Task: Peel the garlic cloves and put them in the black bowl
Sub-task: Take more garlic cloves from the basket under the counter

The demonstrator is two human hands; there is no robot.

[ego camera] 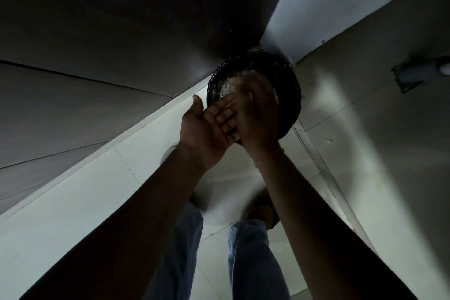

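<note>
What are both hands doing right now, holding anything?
Left hand: open, palm up, nothing visible in it.
Right hand: knuckles up over the black container; grip cannot be told.

arms: bare, no sleeves showing | legs: light blue jeans (pixel 246 258) (faded wash) | foot: dark footwear (pixel 265 212), detail lost in shadow

the room is dim. the floor (pixel 73 202) has big pale tiles with thin lines between them. a dark wall (pixel 109 19) of big panels stands on the left. a grey wall (pixel 389 153) on the right catches a soft patch of light (pixel 328 95).
</note>
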